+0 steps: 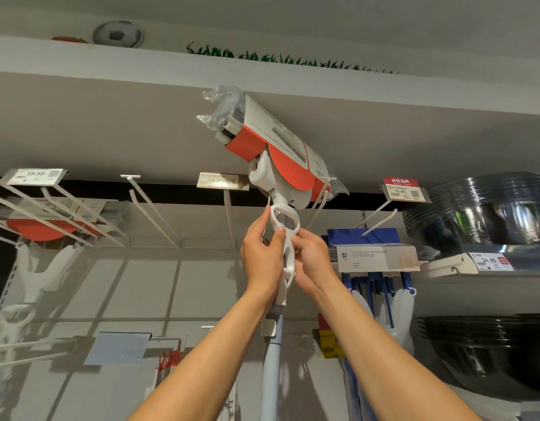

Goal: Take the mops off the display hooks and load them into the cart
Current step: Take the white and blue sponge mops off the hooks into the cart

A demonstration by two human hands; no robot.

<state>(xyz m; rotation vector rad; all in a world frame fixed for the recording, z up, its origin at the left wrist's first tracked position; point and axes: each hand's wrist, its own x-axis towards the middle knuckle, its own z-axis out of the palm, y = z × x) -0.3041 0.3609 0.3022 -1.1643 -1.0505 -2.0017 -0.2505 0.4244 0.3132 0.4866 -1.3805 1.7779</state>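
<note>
Head view, looking up at a shop display wall. We see both hands raised to a white-and-orange mop (pixel 275 153) whose head, wrapped in an orange and white card sleeve with clear plastic at its upper end, is tilted just under the grey top shelf (pixel 414 95). Our left hand (pixel 262 253) curls its fingers and thumb round the white looped lever (pixel 285 238) below the mop head; our right hand (pixel 311 259) pinches the same lever from the other side. The pale blue pole (pixel 270 375) runs down between our forearms. White display hooks (pixel 153 208) project from the wall near the mop head. At right hangs a blue sponge mop (pixel 375 256) in its card, beside stacked dark basins (pixel 487 214); at left hangs another orange mop (pixel 38 232). Price tags (pixel 404 189) sit on the hook ends.
</note>
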